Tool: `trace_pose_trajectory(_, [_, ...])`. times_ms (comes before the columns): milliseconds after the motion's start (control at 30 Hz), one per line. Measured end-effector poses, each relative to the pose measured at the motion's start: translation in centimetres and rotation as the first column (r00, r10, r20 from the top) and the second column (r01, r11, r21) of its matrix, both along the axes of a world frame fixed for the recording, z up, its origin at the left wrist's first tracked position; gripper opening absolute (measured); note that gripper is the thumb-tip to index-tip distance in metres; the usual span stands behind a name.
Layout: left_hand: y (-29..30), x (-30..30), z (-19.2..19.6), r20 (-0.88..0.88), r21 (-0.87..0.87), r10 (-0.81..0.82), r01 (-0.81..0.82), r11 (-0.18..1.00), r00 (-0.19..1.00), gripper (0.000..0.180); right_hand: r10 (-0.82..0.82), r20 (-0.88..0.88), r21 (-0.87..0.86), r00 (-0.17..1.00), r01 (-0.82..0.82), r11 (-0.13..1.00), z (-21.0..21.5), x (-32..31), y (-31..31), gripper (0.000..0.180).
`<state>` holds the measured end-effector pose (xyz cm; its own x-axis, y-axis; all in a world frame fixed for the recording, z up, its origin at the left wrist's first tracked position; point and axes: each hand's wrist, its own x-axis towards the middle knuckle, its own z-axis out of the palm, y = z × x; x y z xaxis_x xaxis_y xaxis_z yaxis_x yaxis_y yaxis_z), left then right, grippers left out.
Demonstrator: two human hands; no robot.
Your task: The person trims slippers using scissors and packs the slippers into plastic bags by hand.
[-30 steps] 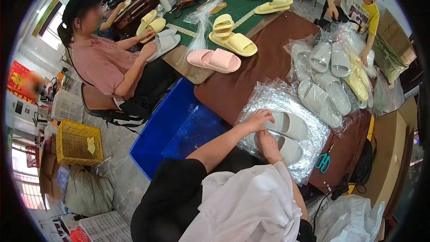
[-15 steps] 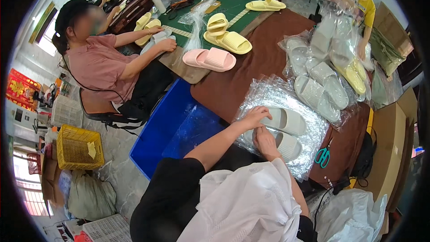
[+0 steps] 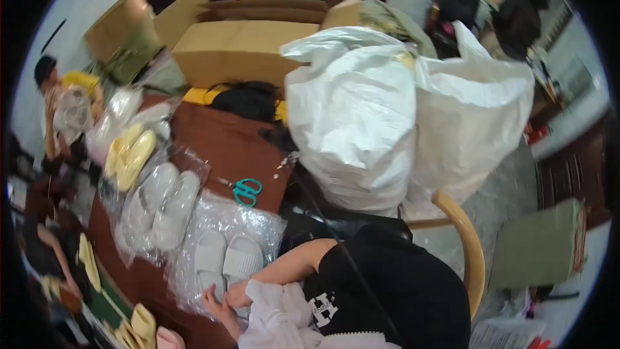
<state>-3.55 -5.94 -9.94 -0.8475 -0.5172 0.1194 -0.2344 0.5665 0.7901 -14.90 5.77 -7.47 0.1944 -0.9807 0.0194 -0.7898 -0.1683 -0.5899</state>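
Pale grey, ribbed-strap slide slippers (image 3: 244, 260) lay just beyond both hands on clear plastic bags (image 3: 223, 212). Left hand (image 3: 223, 313) at the heel ends, fingers slightly parted; right hand (image 3: 238, 293) beside it, fingertips hidden. Could not tell whether either pinched anything.

Head cam swings R, sacks in full view

L hand (image 3: 221, 312), R hand (image 3: 237, 294) + grey slippers (image 3: 244, 255) now low L in frame, vs R of ctr approx 1s ago. White sacks (image 3: 352, 123) now fill upper ctr-R; wooden chair arm (image 3: 475, 265) enters. Blue bin, pink-shirt co-worker exit view. Yellow-shirt co-worker (image 3: 82, 80) now has clear bag (image 3: 72, 113) up near head.
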Motion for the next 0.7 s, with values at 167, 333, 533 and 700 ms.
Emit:
trace_pose_trajectory(167, [-1.6,0.5,0.3,0.064,-0.247,-0.053,0.067,0.967,0.997,0.049,-0.137,0.205,-0.007,0.969,0.141,0.990,0.8,-0.7,0.4,0.016])
trace_pose_trajectory(333, [-1.3,-1.3,1.9,0.053,-0.279,-0.053,0.066,0.958,0.997,0.048,-0.304,0.427,0.048,0.851,0.314,0.948,1.3,-3.4,1.9,0.015])
trace_pose_trajectory(533, [-0.1,-4.0,2.5,0.050,-0.296,-0.044,0.057,0.954,0.998,0.048,-0.503,0.622,0.158,0.600,0.533,0.831,2.4,-7.0,6.4,0.015])
trace_pose_trajectory(700, [1.2,-6.4,2.1,0.049,-0.277,-0.094,0.104,0.955,0.994,0.048,-0.596,0.682,0.222,0.424,0.656,0.721,3.2,-8.6,10.8,0.014])
